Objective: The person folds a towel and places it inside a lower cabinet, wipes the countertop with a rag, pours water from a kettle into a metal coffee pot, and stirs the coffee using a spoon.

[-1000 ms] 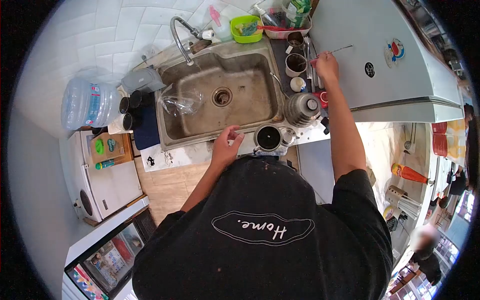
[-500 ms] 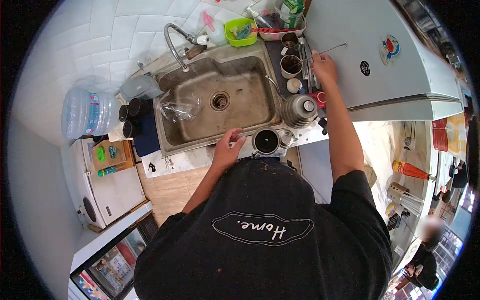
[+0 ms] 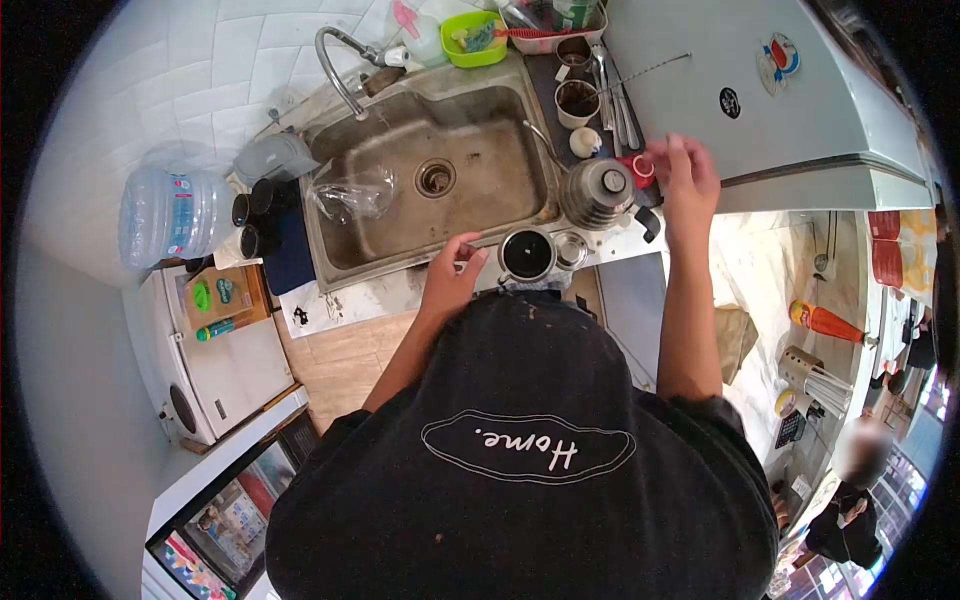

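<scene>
My left hand (image 3: 457, 268) hovers at the sink's front edge, fingers apart and holding nothing, just left of a metal cup (image 3: 527, 254) with dark contents. A small round metal piece (image 3: 570, 250) sits beside that cup. My right hand (image 3: 686, 175) is in the air near the fridge, slightly blurred, fingers apart with nothing in them. Left of it stand a steel kettle (image 3: 597, 193) with a gooseneck spout and a red object (image 3: 640, 170). A long thin spoon (image 3: 650, 72) leans out of a white cup (image 3: 577, 103) with dark contents.
The steel sink (image 3: 400, 262) holds a clear plastic bag (image 3: 358, 190) below a faucet (image 3: 330, 65). A green basin (image 3: 474, 40) is behind it. The fridge (image 3: 740, 110) borders the right side. Another person (image 3: 848, 520) is at the far lower right.
My right hand has let go of the thin spoon and moved toward me, beside the kettle. The spoon now rests in the white cup. My left hand has barely moved.
</scene>
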A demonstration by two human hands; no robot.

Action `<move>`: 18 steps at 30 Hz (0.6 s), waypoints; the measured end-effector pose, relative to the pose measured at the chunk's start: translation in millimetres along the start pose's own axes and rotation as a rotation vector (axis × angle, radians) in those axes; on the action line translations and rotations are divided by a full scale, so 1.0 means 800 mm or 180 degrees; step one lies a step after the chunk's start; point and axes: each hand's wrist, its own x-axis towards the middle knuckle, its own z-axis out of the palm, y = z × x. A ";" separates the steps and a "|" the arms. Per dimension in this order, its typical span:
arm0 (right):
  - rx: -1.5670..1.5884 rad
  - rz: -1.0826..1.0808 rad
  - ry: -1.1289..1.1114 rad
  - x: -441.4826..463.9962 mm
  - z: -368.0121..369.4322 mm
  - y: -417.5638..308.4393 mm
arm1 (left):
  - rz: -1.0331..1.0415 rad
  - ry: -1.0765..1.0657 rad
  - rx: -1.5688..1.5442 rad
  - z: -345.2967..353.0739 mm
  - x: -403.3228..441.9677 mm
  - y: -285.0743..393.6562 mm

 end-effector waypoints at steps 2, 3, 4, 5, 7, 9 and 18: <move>0.0313 0.0082 0.0057 -0.055 -0.006 0.001 | 0.0026 0.0068 0.0071 0.002 -0.005 -0.008; 0.0372 0.0143 -0.0017 -0.075 -0.011 0.018 | 0.0046 0.0085 0.0080 0.004 -0.007 -0.012; 0.0435 0.0198 -0.0089 -0.093 -0.015 0.042 | 0.0072 0.0103 0.0089 0.007 -0.009 -0.014; 0.0225 0.0369 -0.0237 -0.111 -0.019 0.058 | 0.0129 0.0101 0.0059 0.009 -0.013 -0.014; -0.0293 0.0565 -0.0491 -0.136 -0.018 0.094 | 0.0157 0.0044 0.0094 0.010 -0.015 -0.012; -0.1296 0.0422 -0.0733 -0.154 -0.021 0.123 | 0.0182 -0.0001 0.0088 0.013 -0.019 -0.015; -0.3461 -0.1593 -0.1618 -0.155 -0.009 0.197 | 0.0296 0.0017 -0.0054 0.024 -0.026 -0.028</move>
